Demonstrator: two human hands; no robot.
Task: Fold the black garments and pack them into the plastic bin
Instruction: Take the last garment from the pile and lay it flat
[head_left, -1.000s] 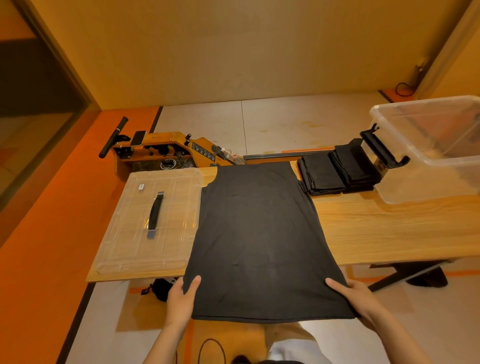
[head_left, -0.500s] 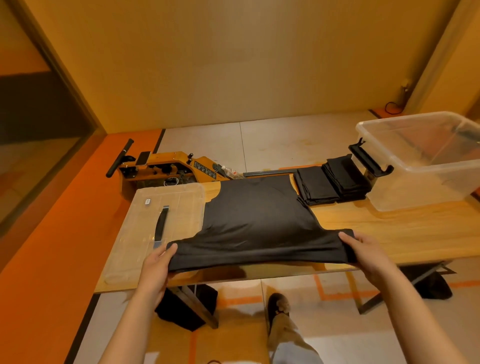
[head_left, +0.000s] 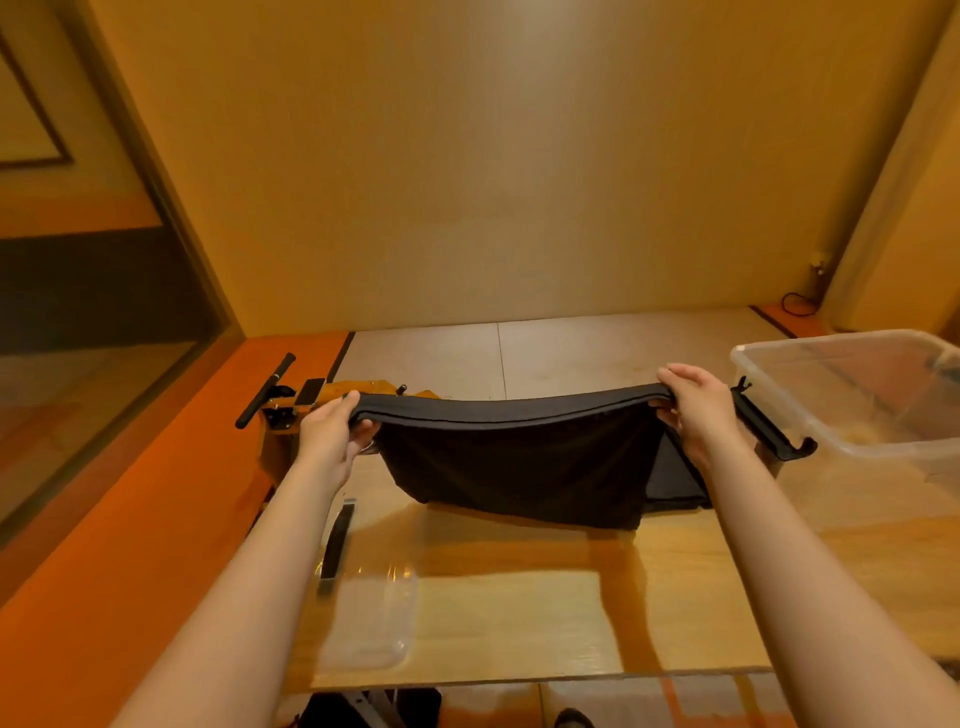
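Two-handed, grips black garment (head_left: 519, 467) stretched between left hand (head_left: 332, 436) and right hand (head_left: 698, 410); wooden table (head_left: 519, 597) beneath, plastic bin (head_left: 857, 415) beside right.

Warm amber light fills the room, fairly dim, with a pale bright patch on the wall (head_left: 519, 156) above the tabletop (head_left: 519, 618). The tabletop's near half shines with glare, crossed by a darker slanting band of shadow. The black garment (head_left: 519, 467) over the tabletop's far part reads as a nearly flat dark shape, casting shade just beneath itself. Straight lines bow towards the frame edges, and everything looks slightly soft.
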